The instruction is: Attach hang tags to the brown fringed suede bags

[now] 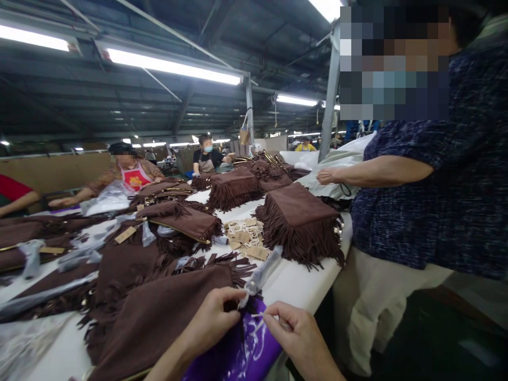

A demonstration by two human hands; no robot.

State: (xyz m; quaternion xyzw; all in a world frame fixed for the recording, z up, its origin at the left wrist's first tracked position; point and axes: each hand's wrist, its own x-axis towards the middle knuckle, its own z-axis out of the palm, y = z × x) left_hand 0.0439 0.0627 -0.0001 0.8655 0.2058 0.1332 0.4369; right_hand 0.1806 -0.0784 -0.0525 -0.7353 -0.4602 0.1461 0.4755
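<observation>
A brown suede fringed bag (159, 312) lies at the near edge of the white table (293, 280). My left hand (212, 320) is closed on the bag's corner, where a clear plastic-wrapped strip (260, 275) sticks up. My right hand (296, 333) pinches a thin white string (257, 316) just right of it. Shiny purple material (242, 352) lies under both hands.
Stacks of brown fringed bags (299, 222) cover the table, with a pile of paper tags (246, 235) between them. A person in a dark patterned top (436, 174) stands close on the right. Other workers (127, 172) sit along the far side.
</observation>
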